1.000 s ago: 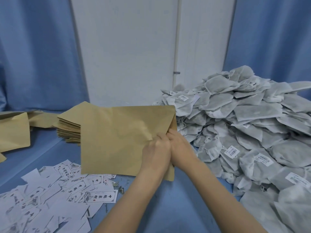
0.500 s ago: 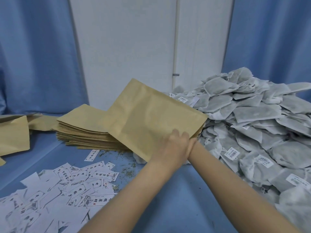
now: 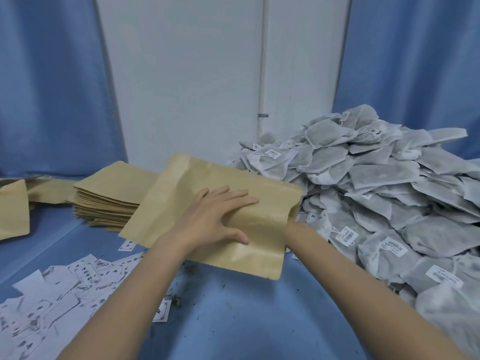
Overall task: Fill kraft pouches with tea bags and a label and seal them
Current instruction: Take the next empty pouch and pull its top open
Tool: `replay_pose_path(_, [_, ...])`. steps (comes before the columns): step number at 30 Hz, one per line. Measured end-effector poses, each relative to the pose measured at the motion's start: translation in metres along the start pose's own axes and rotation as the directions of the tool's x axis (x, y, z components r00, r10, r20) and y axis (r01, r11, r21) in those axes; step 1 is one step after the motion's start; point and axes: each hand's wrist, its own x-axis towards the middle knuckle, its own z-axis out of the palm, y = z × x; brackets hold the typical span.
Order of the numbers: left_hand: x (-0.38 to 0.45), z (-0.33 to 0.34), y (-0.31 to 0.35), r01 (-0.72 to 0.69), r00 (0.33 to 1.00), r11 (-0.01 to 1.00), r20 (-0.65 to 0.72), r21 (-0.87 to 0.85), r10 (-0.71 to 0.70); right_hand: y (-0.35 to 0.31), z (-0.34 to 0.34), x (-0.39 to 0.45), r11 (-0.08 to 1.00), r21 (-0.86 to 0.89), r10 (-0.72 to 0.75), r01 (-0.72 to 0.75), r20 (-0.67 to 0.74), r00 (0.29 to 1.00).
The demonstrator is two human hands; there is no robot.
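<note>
The head view shows a worktop [image 3: 233,320] covered with smooth blue material, with small dark crumbs scattered on the middle part.

A flat kraft pouch [image 3: 181,193] of matte brown paper, rectangular and slightly wrinkled, is lifted over the middle of the worktop, tilted, with its near right corner lowest. The left hand [image 3: 207,216] lies on top of it with straight, spread fingers, the thumb pointing toward the near edge; it presses the paper and does not curl around it. The right forearm [image 3: 337,276] goes into the open right end of the pouch, so the right hand is hidden inside, and I cannot tell if it is clenched or relaxed. The paper bulges in a rounded shape over that place.

Behind the pouch, toward the far left of the worktop, stands a stack of empty pouches [image 3: 109,193], thin, flat and neatly layered. More pouches [image 3: 13,209] lie at the left edge, one of them standing upright.

Near the front left corner are many small white paper labels [image 3: 52,294], rectangular, with black print, spread in a loose layer.

The right side of the worktop carries a high heap of tea bags [image 3: 384,190], grey-white, soft, of fibrous non-woven fabric, pillow shaped, some with white barcode stickers.
</note>
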Motion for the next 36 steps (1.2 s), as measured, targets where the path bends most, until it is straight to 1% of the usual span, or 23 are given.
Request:
replay_pose_path(1, [0.0,0.004,0.0,0.015,1.0,0.999,-0.025,-0.042,-0.016,0.005,0.005,0.003,0.996,0.048,-0.066,0.069,-0.055,0.996])
replay_pose_path(2, [0.001,0.009,0.0,0.033,0.997,0.996,-0.061,-0.087,-0.039,0.012,0.01,0.006,0.981,0.098,-0.152,0.167,-0.142,0.978])
replay_pose_path(3, [0.001,0.012,-0.001,0.053,0.995,0.99,-0.072,-0.132,-0.063,0.018,0.016,0.008,0.954,0.128,-0.237,0.272,-0.237,0.942])
replay_pose_path(4, [0.0,0.016,-0.002,0.076,0.992,0.984,-0.082,-0.163,-0.09,0.027,0.018,0.008,0.918,0.186,-0.267,0.35,-0.361,0.893])
replay_pose_path(5, [0.0,0.02,-0.004,0.098,0.989,0.98,-0.09,-0.176,-0.115,0.041,0.02,0.009,0.882,0.246,-0.26,0.403,-0.459,0.85])
replay_pose_path(6, [0.001,0.025,-0.005,0.114,0.986,0.978,-0.099,-0.176,-0.133,0.055,0.02,0.008,0.867,0.295,-0.196,0.402,-0.54,0.819])
replay_pose_path(7, [0.001,0.028,-0.006,0.139,0.983,0.973,-0.09,-0.184,-0.158,0.072,0.022,0.008,0.879,0.319,-0.104,0.355,-0.599,0.794])
replay_pose_path(8, [0.001,0.032,-0.007,0.16,0.98,0.967,-0.082,-0.197,-0.179,0.087,0.024,0.009,0.918,0.298,-0.016,0.262,-0.634,0.774])
replay_pose_path(9, [0.002,0.036,-0.007,0.181,0.977,0.959,-0.071,-0.216,-0.201,0.102,0.025,0.009,0.96,0.242,0.052,0.139,-0.645,0.762])
replay_pose_path(10, [0.003,0.039,-0.008,0.194,0.974,0.952,-0.069,-0.236,-0.216,0.116,0.027,0.012,0.985,0.174,0.108,0.005,-0.627,0.772])
replay_pose_path(11, [0.005,0.042,-0.009,0.208,0.971,0.944,-0.063,-0.256,-0.231,0.124,0.028,0.014,0.989,0.115,0.141,-0.089,-0.6,0.788])
replay_pose_path(12, [0.006,0.046,-0.01,0.218,0.969,0.938,-0.057,-0.268,-0.241,0.128,0.029,0.015,0.989,0.055,0.146,-0.14,-0.567,0.811])
replay_pose_path(15, [0.01,0.054,-0.01,0.251,0.964,0.927,-0.02,-0.278,-0.267,0.126,0.036,0.025,0.978,-0.128,0.085,-0.168,-0.487,0.869])
replay_pose_path(17, [0.013,0.059,-0.011,0.261,0.962,0.927,-0.004,-0.27,-0.273,0.121,0.038,0.032,0.974,-0.147,0.092,-0.174,-0.446,0.89])
replay_pose_path(18, [0.014,0.061,-0.012,0.267,0.961,0.927,-0.002,-0.263,-0.277,0.12,0.038,0.035,0.98,-0.105,0.105,-0.168,-0.445,0.889])
replay_pose_path(20, [0.014,0.064,-0.014,0.28,0.956,0.922,-0.008,-0.267,-0.293,0.123,0.037,0.034,0.992,0.043,0.126,-0.122,-0.508,0.852])
replay_pose_path(23, [0.012,0.067,-0.016,0.293,0.95,0.907,-0.013,-0.301,-0.311,0.134,0.029,0.023,0.967,0.251,0.142,0.043,-0.67,0.729])
replay_pose_path(25, [0.011,0.068,-0.018,0.298,0.948,0.902,-0.012,-0.312,-0.317,0.136,0.024,0.015,0.932,0.33,0.135,0.15,-0.7,0.702])
replay_pose_path(28, [0.009,0.068,-0.022,0.314,0.942,0.891,-0.006,-0.326,-0.335,0.131,0.021,0.01,0.893,0.343,0.041,0.29,-0.705,0.708])
replay_pose_path(31, [0.007,0.068,-0.023,0.324,0.941,0.898,0.004,-0.298,-0.339,0.128,0.02,0.01,0.842,0.406,0.039,0.356,-0.703,0.71])
replay_pose_path(34, [0.003,0.07,-0.022,0.322,0.942,0.903,0.0,-0.285,-0.336,0.122,0.017,0.009,0.819,0.423,-0.003,0.388,-0.673,0.74])
replay_pose_path(36, [0.0,0.072,-0.021,0.312,0.945,0.903,0.001,-0.294,-0.327,0.114,0.018,0.007,0.789,0.447,-0.07,0.421,-0.616,0.785])
